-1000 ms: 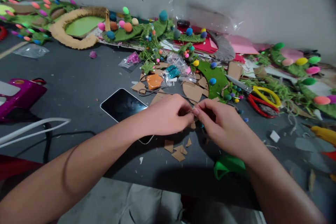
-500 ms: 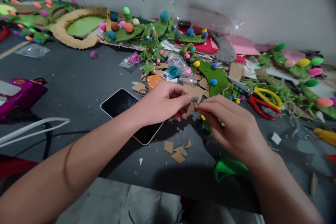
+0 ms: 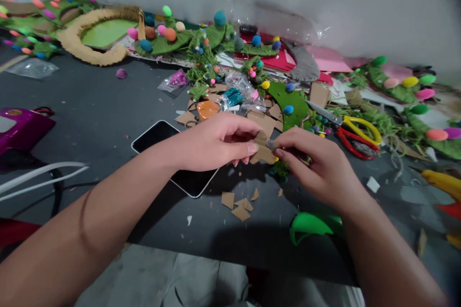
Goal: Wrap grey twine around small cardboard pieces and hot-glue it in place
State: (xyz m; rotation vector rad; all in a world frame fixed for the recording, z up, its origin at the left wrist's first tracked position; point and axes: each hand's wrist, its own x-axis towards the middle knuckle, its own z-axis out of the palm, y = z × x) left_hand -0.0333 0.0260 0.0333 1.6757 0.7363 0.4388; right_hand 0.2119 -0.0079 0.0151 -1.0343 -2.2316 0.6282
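Between the thumb and fingers of my left hand (image 3: 211, 144) is a small cardboard cutout (image 3: 264, 152) with rounded lobes. My right hand (image 3: 317, 160) pinches a small grey piece (image 3: 271, 144) against the cutout's right side; it is too small to tell what it is. Under my left wrist lies a phone (image 3: 194, 184) with a dark screen. Cardboard scraps (image 3: 242, 213) are scattered on the table below my hands. Just beyond them sits a green curved piece (image 3: 286, 100) with coloured pompoms.
Red and yellow scissors (image 3: 356, 136) lie open to the right. A green curved object (image 3: 311, 227) is near my right forearm. On the left are a purple tool (image 3: 27, 129) and a white cable (image 3: 43, 175). Wrapped wreath shapes (image 3: 75, 41) and pompom decorations line the wall.
The cardboard cutout has turned so that more of its face shows between my hands. Both hands stay close together; the whole view has shifted slightly.
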